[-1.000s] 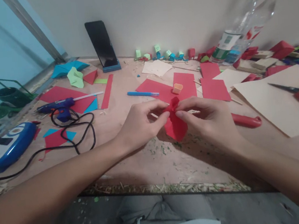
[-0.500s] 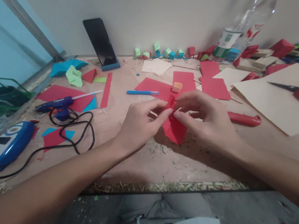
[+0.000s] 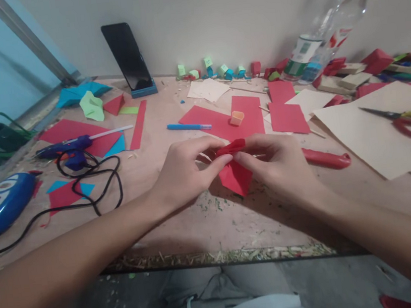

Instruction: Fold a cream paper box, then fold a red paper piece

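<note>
A piece of folded red paper (image 3: 236,176) hangs between my two hands, just above the table (image 3: 184,226). My left hand (image 3: 192,168) pinches its upper edge from the left with thumb and fingers. From the right, my right hand (image 3: 276,163) grips the same edge, its thumb almost meeting the left thumb. The paper's lower part flares down to a point. Beyond the hands lie red paper sheets (image 3: 200,114), a blue pen (image 3: 189,126) and a small orange folded paper piece (image 3: 237,117). A red handle (image 3: 328,158) pokes out beside my right hand.
At left are a glue gun (image 3: 64,147) with its looping black cord and a blue-and-white object (image 3: 5,203). A phone (image 3: 128,56) stands at the back. Right are scissors (image 3: 407,119) on cream paper (image 3: 361,140) and plastic bottles (image 3: 305,54). Scraps line the front edge.
The upper part of the red paper is now folded over flatter, and my thumbs have come closer together along it. The whole view has shifted slightly, so the table things appear further left.
</note>
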The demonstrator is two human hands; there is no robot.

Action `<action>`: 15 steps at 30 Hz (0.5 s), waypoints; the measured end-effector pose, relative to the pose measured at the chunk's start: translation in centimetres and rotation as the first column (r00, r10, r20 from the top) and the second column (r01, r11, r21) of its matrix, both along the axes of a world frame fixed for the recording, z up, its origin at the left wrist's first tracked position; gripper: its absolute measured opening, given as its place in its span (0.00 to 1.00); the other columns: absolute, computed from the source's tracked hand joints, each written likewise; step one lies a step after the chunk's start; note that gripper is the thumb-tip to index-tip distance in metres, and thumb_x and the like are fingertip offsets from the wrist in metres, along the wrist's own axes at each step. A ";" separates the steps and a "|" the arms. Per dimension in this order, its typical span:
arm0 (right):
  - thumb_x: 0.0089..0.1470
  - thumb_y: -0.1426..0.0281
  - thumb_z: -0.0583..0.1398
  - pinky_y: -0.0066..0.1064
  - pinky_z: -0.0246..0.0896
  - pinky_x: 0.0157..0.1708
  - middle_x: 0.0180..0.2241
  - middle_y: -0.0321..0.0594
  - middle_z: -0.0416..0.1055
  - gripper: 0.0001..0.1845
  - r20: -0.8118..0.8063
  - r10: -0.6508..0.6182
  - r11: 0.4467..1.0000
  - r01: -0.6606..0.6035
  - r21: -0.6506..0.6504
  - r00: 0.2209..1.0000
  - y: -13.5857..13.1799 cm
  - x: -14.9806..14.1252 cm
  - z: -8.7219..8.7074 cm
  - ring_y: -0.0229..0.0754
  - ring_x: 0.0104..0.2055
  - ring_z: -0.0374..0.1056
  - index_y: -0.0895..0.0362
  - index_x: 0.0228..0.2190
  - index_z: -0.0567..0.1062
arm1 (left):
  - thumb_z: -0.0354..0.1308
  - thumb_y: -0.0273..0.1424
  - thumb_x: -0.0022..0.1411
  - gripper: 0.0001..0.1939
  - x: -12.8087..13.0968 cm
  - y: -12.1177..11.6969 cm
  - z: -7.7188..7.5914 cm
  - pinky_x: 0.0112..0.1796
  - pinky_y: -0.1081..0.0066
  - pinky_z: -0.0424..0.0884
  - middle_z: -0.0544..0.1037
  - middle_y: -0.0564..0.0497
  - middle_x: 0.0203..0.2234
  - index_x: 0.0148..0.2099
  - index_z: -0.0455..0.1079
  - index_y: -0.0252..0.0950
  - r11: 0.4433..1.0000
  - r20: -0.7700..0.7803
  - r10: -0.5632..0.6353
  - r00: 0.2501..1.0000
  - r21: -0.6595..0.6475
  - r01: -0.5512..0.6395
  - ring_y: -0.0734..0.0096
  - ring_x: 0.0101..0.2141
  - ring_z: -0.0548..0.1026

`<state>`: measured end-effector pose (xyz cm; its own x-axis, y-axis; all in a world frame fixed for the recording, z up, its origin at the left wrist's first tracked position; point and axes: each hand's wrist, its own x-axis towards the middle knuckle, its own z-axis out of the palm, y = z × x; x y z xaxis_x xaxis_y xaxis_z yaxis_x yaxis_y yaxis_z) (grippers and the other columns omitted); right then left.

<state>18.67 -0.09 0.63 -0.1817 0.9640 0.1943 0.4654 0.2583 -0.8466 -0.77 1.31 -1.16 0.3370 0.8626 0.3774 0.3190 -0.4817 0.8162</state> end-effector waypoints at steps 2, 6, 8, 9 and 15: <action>0.59 0.73 0.62 0.31 0.73 0.35 0.35 0.39 0.85 0.09 0.020 0.002 1.000 -0.003 0.026 1.000 0.0 0.1 -0.1 0.45 0.36 0.80 0.57 0.36 0.85 | 0.64 0.30 0.67 0.08 0.0 0.1 0.0 0.39 0.72 0.78 0.86 0.48 0.40 0.45 0.82 0.34 1.000 0.005 -0.004 1.000 -0.008 0.004 0.67 0.38 0.82; 0.59 0.73 0.62 0.33 0.74 0.37 0.36 0.39 0.85 0.10 0.072 -0.002 0.998 -0.002 0.059 0.997 -0.1 0.1 -0.2 0.46 0.38 0.80 0.56 0.37 0.85 | 0.62 0.30 0.68 0.08 -0.1 0.2 -0.1 0.39 0.72 0.78 0.86 0.48 0.39 0.44 0.82 0.35 1.000 -0.011 -0.015 1.000 -0.005 0.015 0.67 0.38 0.82; 0.59 0.73 0.62 0.33 0.74 0.37 0.36 0.39 0.85 0.10 0.091 -0.002 0.998 -0.004 0.060 0.996 -0.2 0.1 -0.2 0.47 0.39 0.80 0.55 0.37 0.85 | 0.62 0.30 0.68 0.08 -0.1 0.2 -0.2 0.38 0.72 0.78 0.86 0.48 0.38 0.43 0.82 0.35 1.000 -0.015 -0.014 1.000 -0.008 0.014 0.67 0.37 0.82; 0.59 0.73 0.62 0.33 0.74 0.37 0.36 0.39 0.85 0.10 0.096 0.001 0.998 -0.007 0.060 0.995 -0.2 0.1 -0.2 0.47 0.39 0.80 0.55 0.37 0.85 | 0.62 0.31 0.68 0.08 -0.1 0.2 -0.2 0.38 0.72 0.78 0.86 0.48 0.38 0.43 0.82 0.35 1.000 -0.014 -0.013 1.000 -0.011 0.013 0.67 0.37 0.82; 0.59 0.73 0.61 0.33 0.74 0.38 0.36 0.38 0.85 0.11 0.112 0.006 0.997 -0.014 0.069 0.994 -0.2 0.1 -0.4 0.46 0.38 0.80 0.55 0.37 0.85 | 0.63 0.30 0.68 0.08 -0.1 0.3 -0.2 0.38 0.73 0.77 0.86 0.48 0.39 0.44 0.82 0.34 0.999 0.004 -0.017 1.000 -0.039 0.017 0.68 0.38 0.82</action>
